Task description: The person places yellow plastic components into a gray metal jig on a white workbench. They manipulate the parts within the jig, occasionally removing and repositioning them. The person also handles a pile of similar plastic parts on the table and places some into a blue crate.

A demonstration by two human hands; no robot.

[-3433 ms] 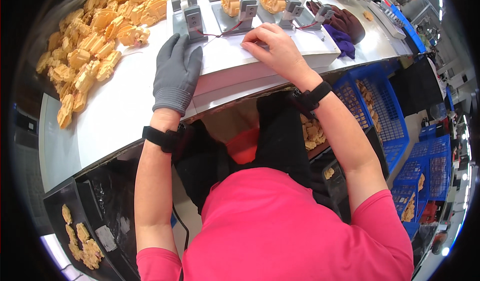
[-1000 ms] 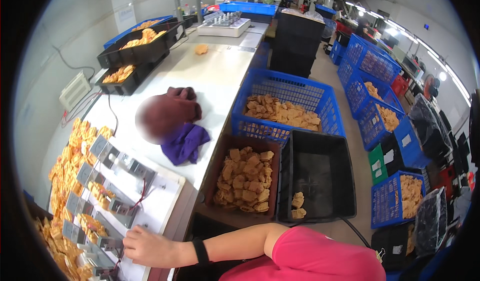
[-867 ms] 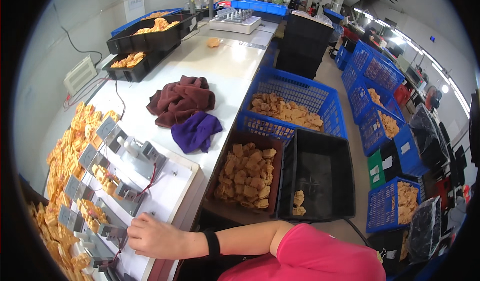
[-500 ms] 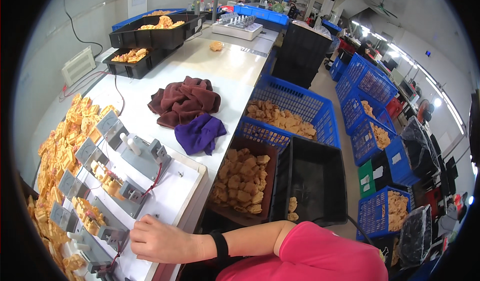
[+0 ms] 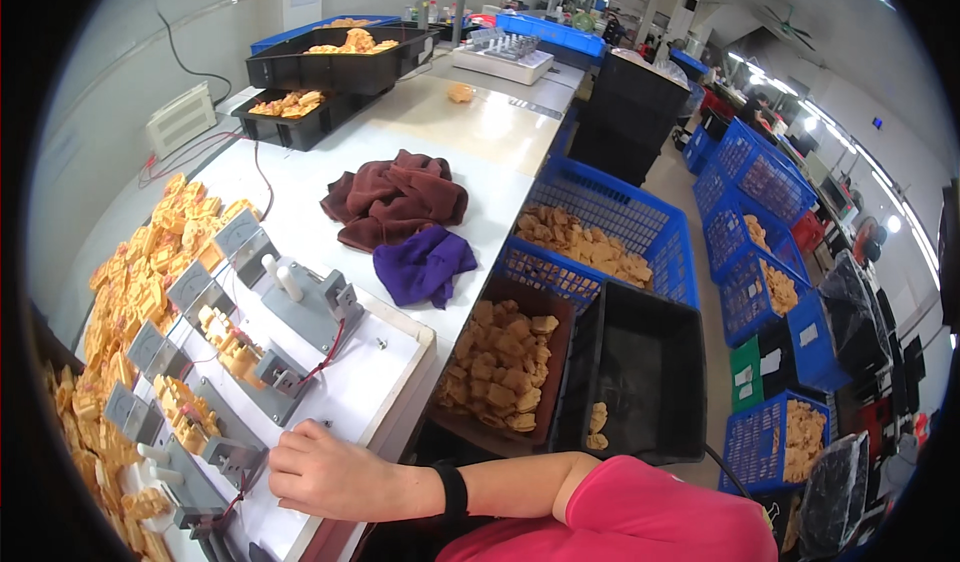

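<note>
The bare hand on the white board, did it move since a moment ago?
No. The right hand stays on the white board beside the grey clamp fixture.

grey metal fixture (image 5: 215, 459), upright on white board, beside orange parts

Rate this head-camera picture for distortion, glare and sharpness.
Head view: strong fisheye, the white table's edge bows and black corners ring the frame; ceiling lights glare at upper right and shine on the far beige tabletop; the right hand and the purple cloth are sharp, far crates softer.
</note>
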